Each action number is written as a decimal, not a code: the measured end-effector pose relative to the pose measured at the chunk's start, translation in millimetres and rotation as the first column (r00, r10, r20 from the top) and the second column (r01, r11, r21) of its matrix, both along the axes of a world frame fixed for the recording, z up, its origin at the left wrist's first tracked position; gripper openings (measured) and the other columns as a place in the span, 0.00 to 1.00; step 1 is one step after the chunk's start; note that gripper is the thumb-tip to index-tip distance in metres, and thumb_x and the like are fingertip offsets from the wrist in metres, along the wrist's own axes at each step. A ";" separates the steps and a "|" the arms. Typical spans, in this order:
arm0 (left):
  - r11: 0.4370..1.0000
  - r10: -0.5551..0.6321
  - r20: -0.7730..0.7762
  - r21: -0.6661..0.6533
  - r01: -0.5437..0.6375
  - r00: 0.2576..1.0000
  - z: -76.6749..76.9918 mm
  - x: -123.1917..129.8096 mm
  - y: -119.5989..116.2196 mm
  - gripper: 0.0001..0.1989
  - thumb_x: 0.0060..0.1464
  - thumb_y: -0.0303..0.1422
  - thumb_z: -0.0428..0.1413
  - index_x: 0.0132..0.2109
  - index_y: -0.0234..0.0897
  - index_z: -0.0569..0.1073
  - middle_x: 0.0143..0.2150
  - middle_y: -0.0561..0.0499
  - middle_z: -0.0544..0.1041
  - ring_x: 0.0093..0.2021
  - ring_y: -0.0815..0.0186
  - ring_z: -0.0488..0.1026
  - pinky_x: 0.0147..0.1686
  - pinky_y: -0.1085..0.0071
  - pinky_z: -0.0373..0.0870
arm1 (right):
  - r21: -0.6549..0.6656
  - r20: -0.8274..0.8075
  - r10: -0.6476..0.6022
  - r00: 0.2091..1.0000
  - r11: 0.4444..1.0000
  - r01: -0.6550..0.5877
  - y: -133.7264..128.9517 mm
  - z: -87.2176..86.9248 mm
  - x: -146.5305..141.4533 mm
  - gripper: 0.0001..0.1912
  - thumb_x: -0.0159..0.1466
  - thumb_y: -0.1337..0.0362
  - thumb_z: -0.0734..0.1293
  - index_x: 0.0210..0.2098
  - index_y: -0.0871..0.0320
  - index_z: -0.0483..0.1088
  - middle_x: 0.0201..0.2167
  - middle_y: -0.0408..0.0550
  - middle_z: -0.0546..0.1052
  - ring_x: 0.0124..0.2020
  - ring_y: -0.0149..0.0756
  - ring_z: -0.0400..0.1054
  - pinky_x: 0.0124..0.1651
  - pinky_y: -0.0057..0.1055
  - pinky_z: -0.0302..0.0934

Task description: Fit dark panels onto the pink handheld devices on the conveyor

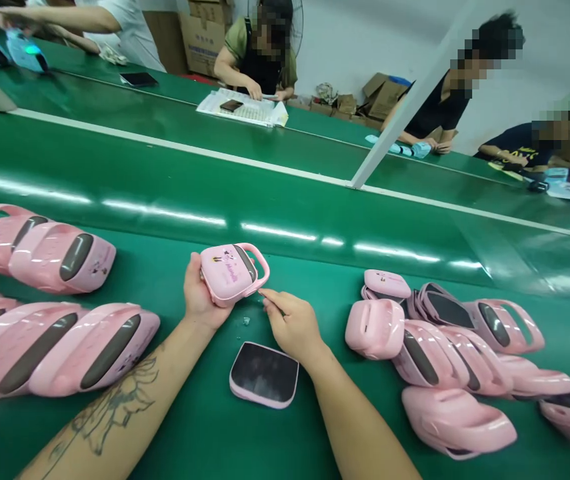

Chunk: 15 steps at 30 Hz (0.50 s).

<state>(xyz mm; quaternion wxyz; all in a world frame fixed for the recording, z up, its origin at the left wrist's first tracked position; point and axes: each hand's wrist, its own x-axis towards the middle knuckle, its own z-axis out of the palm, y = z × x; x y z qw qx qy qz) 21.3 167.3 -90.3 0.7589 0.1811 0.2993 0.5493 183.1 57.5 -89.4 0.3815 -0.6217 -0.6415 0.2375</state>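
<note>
My left hand holds a pink plastic device with a loop handle, raised off the table. It has a dark oval window and a small printed cartoon figure. Close to the lower end of the handle, my right hand is closed in a pinch; what it grips, if anything, is too small to make out. Below the hands lies a flat pink panel with a black face. A tiny clear bit rests between the panel and the held device.
Rows of pink devices lie to the left and more to the right, some dark-faced panels among them. A white ledge and slanted post cross the green table. Several people work across it, near cardboard boxes.
</note>
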 end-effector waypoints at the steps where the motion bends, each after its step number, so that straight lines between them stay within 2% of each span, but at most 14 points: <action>1: 1.000 0.002 -0.007 0.001 -0.002 1.000 -0.1 1.1 -1.8 0.39 0.55 0.62 0.63 0.57 0.31 0.80 0.52 0.33 0.85 0.53 0.40 0.84 0.50 0.46 0.84 | -0.010 -0.022 -0.007 1.000 1.000 0.007 0.5 0.9 -0.4 0.18 0.76 0.63 0.63 0.58 0.51 0.82 0.44 0.47 0.88 0.44 0.38 0.83 0.50 0.33 0.73; 5: 0.999 0.014 -0.050 0.030 -0.013 0.999 -1.5 4.0 -6.6 0.38 0.53 0.61 0.65 0.55 0.32 0.80 0.52 0.34 0.85 0.54 0.40 0.83 0.48 0.48 0.84 | -0.017 -0.057 -0.027 0.998 1.000 0.026 0.2 4.5 -1.6 0.18 0.76 0.63 0.63 0.56 0.50 0.83 0.44 0.46 0.89 0.44 0.39 0.83 0.51 0.34 0.74; 9: 0.997 0.063 -0.069 0.056 -0.059 0.996 -1.8 5.7 -6.4 0.37 0.50 0.60 0.68 0.53 0.32 0.79 0.50 0.36 0.85 0.54 0.39 0.83 0.46 0.50 0.85 | -0.041 -0.016 -0.030 0.999 0.999 0.030 -0.2 6.0 -1.4 0.18 0.76 0.63 0.63 0.56 0.51 0.83 0.43 0.46 0.88 0.43 0.39 0.83 0.50 0.33 0.74; 15: 0.989 0.128 -0.061 0.081 -0.123 0.990 2.2 8.0 -8.7 0.29 0.55 0.58 0.66 0.49 0.37 0.80 0.46 0.42 0.86 0.54 0.41 0.84 0.43 0.55 0.86 | -0.052 0.064 -0.024 0.998 0.998 0.028 -0.2 2.8 0.1 0.19 0.76 0.63 0.62 0.58 0.49 0.82 0.40 0.46 0.88 0.43 0.39 0.82 0.50 0.34 0.73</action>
